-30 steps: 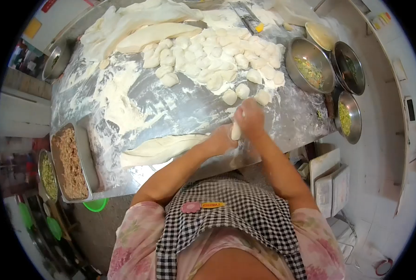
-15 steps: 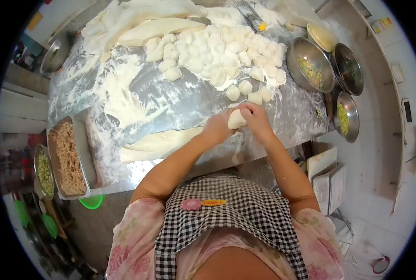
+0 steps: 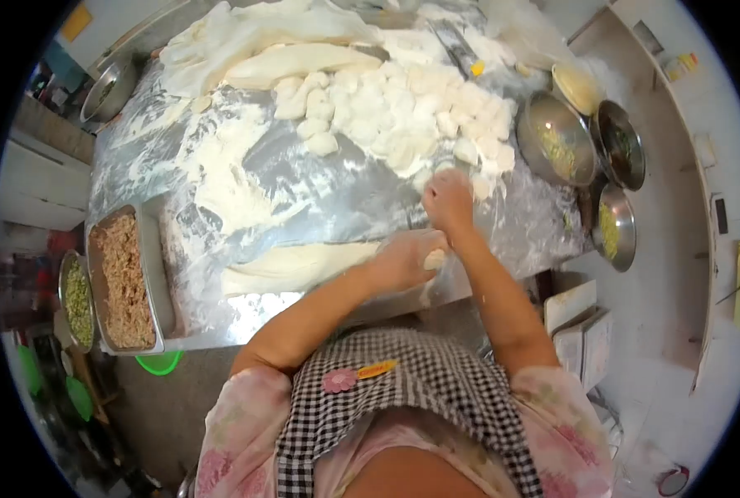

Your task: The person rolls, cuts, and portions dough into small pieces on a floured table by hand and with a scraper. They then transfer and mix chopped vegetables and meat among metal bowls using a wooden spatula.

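My left hand is closed around the right end of a long dough roll, and a stub of dough pokes out past the fingers. Farther from me, my right hand is curled at the near edge of a spread of small dough pieces. Whether a piece sits inside its fingers is hidden. The pieces lie close together, dusted with flour, on the metal table.
Loose flour covers the table's left part. A tray of minced filling stands at the left edge. Bowls, including a steel bowl of chopped vegetables, line the right side. Larger dough lies at the back beside a scraper-like tool.
My hands were together with a dough piece between them. My right hand has moved away to the small pieces, while my left hand has dropped slightly nearer my body.
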Motion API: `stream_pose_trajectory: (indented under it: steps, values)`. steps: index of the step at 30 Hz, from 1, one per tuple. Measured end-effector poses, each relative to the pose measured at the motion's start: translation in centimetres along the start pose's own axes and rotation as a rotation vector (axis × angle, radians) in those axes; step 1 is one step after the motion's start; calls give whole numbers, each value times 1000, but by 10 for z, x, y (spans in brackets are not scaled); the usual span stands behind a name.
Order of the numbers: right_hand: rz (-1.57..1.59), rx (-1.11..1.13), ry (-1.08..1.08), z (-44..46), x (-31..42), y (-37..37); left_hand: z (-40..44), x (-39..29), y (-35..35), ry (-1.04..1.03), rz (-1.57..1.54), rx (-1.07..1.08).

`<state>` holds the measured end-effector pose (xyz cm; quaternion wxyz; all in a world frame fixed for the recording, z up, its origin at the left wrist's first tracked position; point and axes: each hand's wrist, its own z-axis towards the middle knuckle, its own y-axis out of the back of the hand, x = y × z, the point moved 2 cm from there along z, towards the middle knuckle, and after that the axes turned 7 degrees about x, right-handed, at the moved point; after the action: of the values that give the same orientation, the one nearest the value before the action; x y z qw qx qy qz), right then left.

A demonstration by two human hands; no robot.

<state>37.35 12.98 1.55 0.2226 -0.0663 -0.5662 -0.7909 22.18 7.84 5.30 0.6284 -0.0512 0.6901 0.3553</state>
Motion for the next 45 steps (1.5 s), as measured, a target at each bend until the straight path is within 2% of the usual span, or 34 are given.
stream_pose_trajectory:
  steps: [2, 3, 5, 7, 9, 10, 12, 13, 16, 19, 22, 24, 25, 27, 28, 30, 31, 34, 36, 37, 40, 41, 44, 45]
  values:
    - [281, -60, -205, -23, 9, 9, 0, 11, 0, 49, 217, -145]
    - [630, 93, -401, -48, 0, -12, -6, 19, -6, 80, 318, -208]
    - [1150, 255, -744, -83, 2, -37, -20, 46, -25, 89, 634, -268]
    - [1490, 248, -1041, -87, 27, -37, -18, 53, -20, 191, 637, -262]
    - [1309, 384, -851, -55, 44, 3, -18, 57, -16, 409, 297, -161]
    - [1216, 446, -751, -41, 52, 19, -18, 53, -9, 398, 159, -148]
    - [486, 193, -69, -28, 67, 29, -17, 42, 13, 371, -109, -130]
    - [109, 61, 251, -26, 79, 31, -23, 33, 25, 241, -256, -99]
    - [345, 124, 241, -30, 104, 30, -37, 41, 23, 301, -538, 29]
    - [337, 22, 78, -35, 95, -10, -50, 46, -3, 240, -236, -203]
    - [85, 153, -14, -1, 78, -11, -47, 46, 2, 205, -198, -170]
    - [-292, 250, 121, 12, 31, -55, -41, 8, 16, 90, 2, -13]
    - [-178, 167, 61, 9, 33, -43, -38, -5, 20, 30, 108, 54]
    - [55, 0, -35, 6, 43, -19, -28, 34, 8, 149, 177, -132]
    - [494, 89, -312, -10, 50, -20, -32, 48, 0, 215, 200, -207]
    - [1350, 263, -897, -43, 65, -26, -49, 50, -2, 236, 487, -258]
    - [1316, 315, -859, -41, 69, -23, -54, 49, -2, 238, 634, -278]
    - [1216, 446, -750, -27, 76, -12, -48, 53, 5, 458, 463, -175]
    - [1153, 531, -682, -20, 79, -11, -49, 59, 16, 496, 188, -229]
    - [744, 457, -284, -4, 84, -7, -50, 63, 24, 510, 55, -264]
    - [128, 217, 397, 2, 134, 20, -60, 73, 39, 214, -377, -159]
    - [332, 128, 441, -1, 145, 17, -70, 69, 37, 201, -752, -157]
    - [271, 126, 324, -12, 134, -20, -80, 71, 14, 222, -116, -319]
    - [188, 173, 214, -10, 124, -32, -80, 70, 10, 286, -135, -235]
